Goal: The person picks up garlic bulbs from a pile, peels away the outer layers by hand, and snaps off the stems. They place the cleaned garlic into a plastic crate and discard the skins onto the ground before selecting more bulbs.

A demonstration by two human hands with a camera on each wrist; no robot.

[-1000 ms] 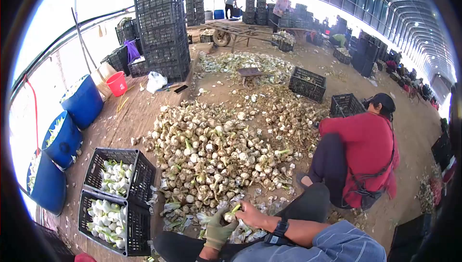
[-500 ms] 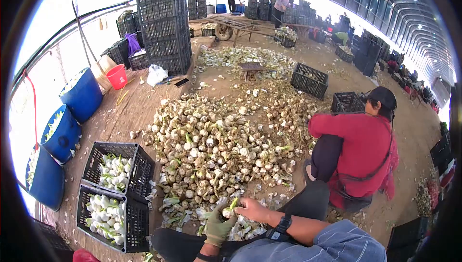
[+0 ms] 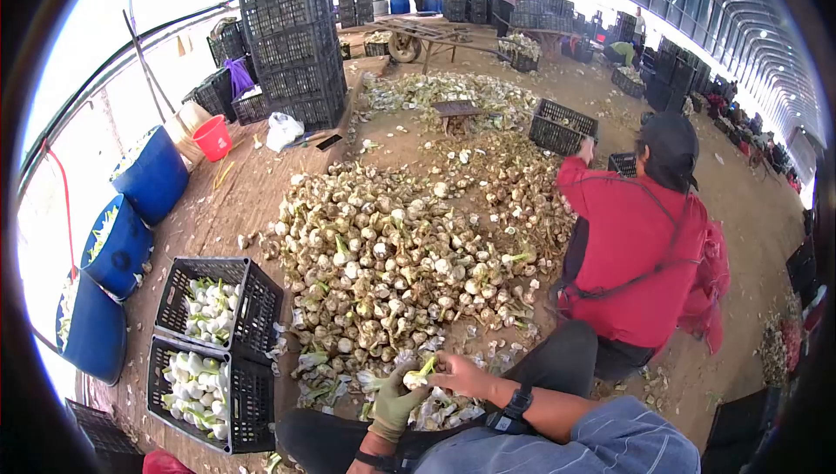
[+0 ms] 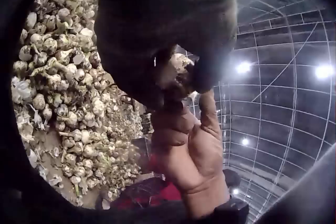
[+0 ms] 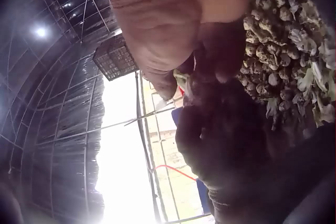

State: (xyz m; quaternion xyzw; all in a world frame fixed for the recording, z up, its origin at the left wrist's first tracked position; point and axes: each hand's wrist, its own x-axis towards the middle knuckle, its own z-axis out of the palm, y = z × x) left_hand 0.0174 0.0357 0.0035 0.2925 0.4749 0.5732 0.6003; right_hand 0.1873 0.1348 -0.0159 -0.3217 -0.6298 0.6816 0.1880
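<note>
Low in the head view, a garlic bulb (image 3: 416,379) with a green stem stub is held between both hands over the person's lap. My left hand (image 3: 394,406), in a thin greenish glove, grips the bulb from the left. Bare, the right hand (image 3: 466,376) pinches at it from the other side with curled fingers. In the left wrist view the dark glove (image 4: 168,29) hides most of the bulb, and a pale piece (image 4: 180,62) shows through. The right wrist view catches the stem (image 5: 182,82) between the hands. A large heap of untrimmed garlic (image 3: 392,256) lies just beyond.
Two black crates (image 3: 252,400) of cleaned white garlic stand at left, near blue tubs (image 3: 152,176) and a red bucket (image 3: 212,138). Close on the right squats a person in red (image 3: 631,256). Stacked crates (image 3: 292,47) and a wooden stool (image 3: 457,112) stand farther back.
Both hands stay together around the garlic bulb, with small finger shifts. The person in red has turned away and stretched an arm toward the crates ahead.
</note>
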